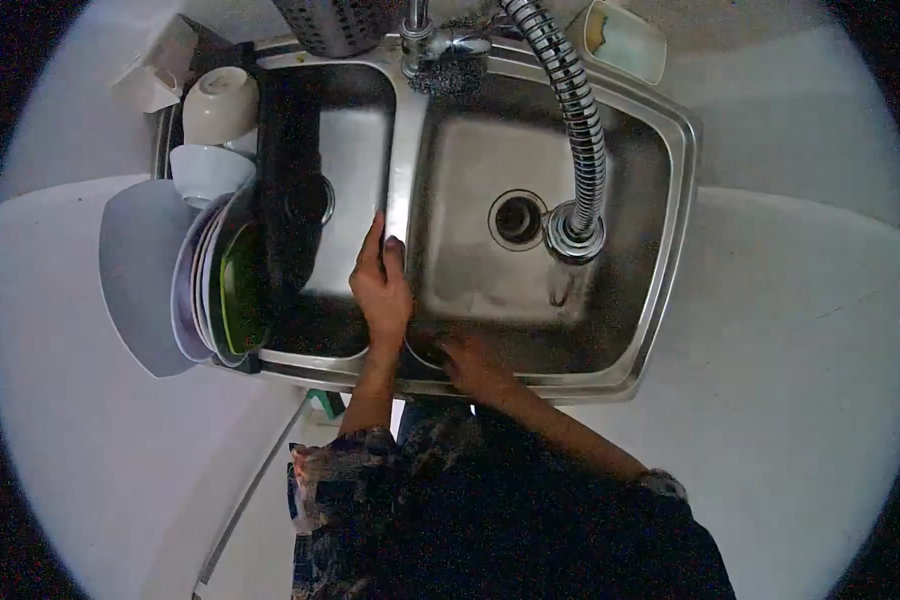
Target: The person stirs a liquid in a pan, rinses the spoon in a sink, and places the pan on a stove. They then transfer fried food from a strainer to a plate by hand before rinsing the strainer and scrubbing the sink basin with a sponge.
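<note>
My left hand (382, 295) is at the metal divider (402, 170) between the two basins of the sink, with its index finger and thumb stretched out and apart. Nothing can be made out in it. My right hand (470, 365) reaches low into the near left corner of the right basin (490, 290). Its fingers are dark and blurred, so whether they hold anything is unclear.
Left of the sink, a black rack (285, 250) holds stacked plates (205, 285), a green plate (240, 290) and bowls (220, 105). A flexible hose (580, 110) hangs its spray head (575, 235) over the right basin. Behind stand a perforated holder (340, 20) and a soap dish (630, 45).
</note>
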Available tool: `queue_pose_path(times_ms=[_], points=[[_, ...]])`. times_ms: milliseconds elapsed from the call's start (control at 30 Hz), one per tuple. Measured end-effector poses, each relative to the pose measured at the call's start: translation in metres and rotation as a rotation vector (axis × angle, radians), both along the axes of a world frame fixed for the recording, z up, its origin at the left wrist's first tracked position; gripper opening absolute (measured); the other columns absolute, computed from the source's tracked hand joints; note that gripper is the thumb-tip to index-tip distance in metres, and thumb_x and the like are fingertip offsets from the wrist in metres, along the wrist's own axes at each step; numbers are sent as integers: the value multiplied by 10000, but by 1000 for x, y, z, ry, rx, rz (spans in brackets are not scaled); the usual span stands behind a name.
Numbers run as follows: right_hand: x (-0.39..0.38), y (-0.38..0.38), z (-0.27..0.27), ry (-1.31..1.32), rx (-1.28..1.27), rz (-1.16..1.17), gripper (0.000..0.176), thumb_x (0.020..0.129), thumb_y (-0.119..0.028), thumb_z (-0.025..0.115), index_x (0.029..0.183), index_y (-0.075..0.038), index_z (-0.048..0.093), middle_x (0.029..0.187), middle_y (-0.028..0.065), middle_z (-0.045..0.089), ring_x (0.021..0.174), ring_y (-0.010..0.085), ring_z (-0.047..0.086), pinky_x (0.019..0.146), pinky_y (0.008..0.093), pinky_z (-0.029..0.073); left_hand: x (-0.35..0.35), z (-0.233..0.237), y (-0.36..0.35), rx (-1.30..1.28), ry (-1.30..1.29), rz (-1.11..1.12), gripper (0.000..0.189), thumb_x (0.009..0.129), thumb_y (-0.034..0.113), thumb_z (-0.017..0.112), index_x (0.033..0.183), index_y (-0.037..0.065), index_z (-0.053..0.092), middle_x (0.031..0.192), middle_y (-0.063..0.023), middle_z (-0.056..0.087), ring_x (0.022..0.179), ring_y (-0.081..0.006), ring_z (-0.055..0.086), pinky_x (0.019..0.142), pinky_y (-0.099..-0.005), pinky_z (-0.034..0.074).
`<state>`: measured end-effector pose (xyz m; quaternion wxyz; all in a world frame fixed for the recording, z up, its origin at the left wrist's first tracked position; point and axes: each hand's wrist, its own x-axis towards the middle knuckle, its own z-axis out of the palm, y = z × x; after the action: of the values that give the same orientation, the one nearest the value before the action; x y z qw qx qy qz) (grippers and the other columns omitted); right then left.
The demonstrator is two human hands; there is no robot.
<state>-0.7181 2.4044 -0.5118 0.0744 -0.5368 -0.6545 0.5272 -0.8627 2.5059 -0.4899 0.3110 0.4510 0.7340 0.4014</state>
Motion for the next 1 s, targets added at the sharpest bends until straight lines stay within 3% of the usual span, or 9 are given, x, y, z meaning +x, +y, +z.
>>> queue_pose_path(times_ms=[67,267,533,633,700,767,833,900,1000], points=[[35,13,38,-233,-134,300,306,837,-193,551,1123,-88,576,1168,205,547,1035,356,552,904,455,433,-2,-12,-3,40,14,-2,350,879,76,484,1218,11,538,1018,-169,621,803,-173,582,737,-289,462],[141,5,-19,-482,-262,298,261,755,-168,587,984,-51,632,959,213,617,884,377,601,799,481,480,0,9,2,2,-42,-5,359,866,76,512,1211,-22,524,1162,-218,574,1034,-310,586,875,-346,444],[-39,20,-35,-423,-76,245,344,763,-91,514,1089,-5,584,1087,228,561,1039,391,525,894,475,421,-2,4,1,-52,47,-27,357,874,92,503,1216,-10,520,1165,-219,569,1055,-323,576,896,-370,447],[34,-13,-101,-55,68,240,386,771,-104,529,1148,-30,562,1141,222,539,1061,386,514,917,474,417,-1,6,2,-27,-19,-24,369,874,120,509,1221,-5,519,1179,-217,561,1078,-329,562,916,-375,432],[73,24,-31,-352,-101,468,378,791,-125,532,1161,-53,558,1163,215,532,1068,379,510,933,458,416,-4,-1,0,19,54,-46,378,878,146,508,1226,-1,517,1191,-214,555,1091,-332,553,925,-376,425],[149,2,-83,-512,16,503,376,798,-156,551,1160,-56,560,1163,205,538,1066,371,512,943,445,412,-3,2,1,5,54,-31,379,881,154,505,1228,1,515,1197,-211,551,1099,-334,547,929,-375,421],[189,16,-93,-468,-421,220,369,795,-140,542,1156,-62,563,1170,195,540,1067,359,517,945,430,415,-4,3,-1,-13,48,-35,380,885,163,506,1229,2,514,1197,-208,552,1102,-336,544,931,-377,419],[230,28,-121,-620,247,719,307,828,-174,515,1099,-49,587,1137,175,569,1003,336,554,927,403,433,-6,4,1,-29,51,-41,382,889,173,507,1230,3,512,1197,-205,552,1106,-338,542,934,-379,417],[247,106,-124,-705,473,605,325,841,-190,495,1135,-72,567,1129,178,565,1016,336,543,923,435,418,-6,0,0,18,95,-46,386,894,189,512,1234,7,509,1199,-201,552,1114,-342,535,941,-383,412]])
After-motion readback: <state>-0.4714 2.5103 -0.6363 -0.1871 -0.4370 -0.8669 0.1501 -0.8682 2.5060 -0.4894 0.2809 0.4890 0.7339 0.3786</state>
